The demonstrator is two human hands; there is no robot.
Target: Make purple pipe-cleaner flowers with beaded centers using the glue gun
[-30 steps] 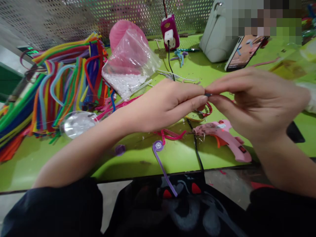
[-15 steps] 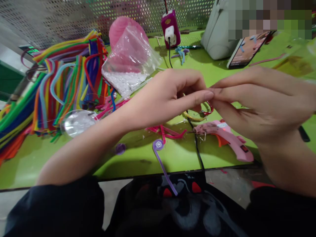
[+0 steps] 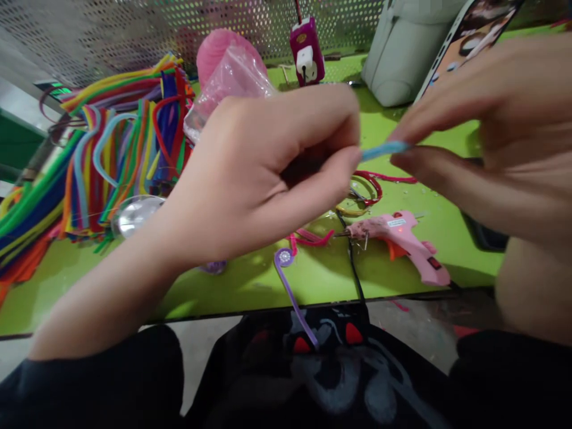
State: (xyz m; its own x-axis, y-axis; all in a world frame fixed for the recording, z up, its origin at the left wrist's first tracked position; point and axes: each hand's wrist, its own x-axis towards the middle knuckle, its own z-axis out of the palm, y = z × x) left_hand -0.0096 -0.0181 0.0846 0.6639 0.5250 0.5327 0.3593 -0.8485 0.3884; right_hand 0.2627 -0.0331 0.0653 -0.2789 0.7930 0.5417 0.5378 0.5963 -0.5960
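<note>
A short light blue pipe cleaner (image 3: 383,150) spans the gap between my two hands above the table. My left hand (image 3: 272,173) is closed on its left end, with the fingers curled in. Thumb and forefinger of my right hand (image 3: 482,131) pinch its right end; that hand is blurred. Below them a pink glue gun (image 3: 402,238) lies on its side, its nozzle pointing left. A purple pipe cleaner with a coiled end and a white bead cluster (image 3: 285,257) hangs over the table's front edge. Pink pipe cleaners (image 3: 313,239) lie beside it.
Bundles of coloured pipe cleaners (image 3: 111,161) fill the left side of the green table (image 3: 250,298). A pink ball-like object (image 3: 226,56) under clear plastic, a purple plug adapter (image 3: 307,50), a grey bag (image 3: 397,59) and a propped phone (image 3: 469,44) stand behind. A black cable crosses the front edge.
My hands have moved apart and nearer the camera, showing the light blue pipe cleaner between them. My right hand has shifted up and right, uncovering more of the glue gun.
</note>
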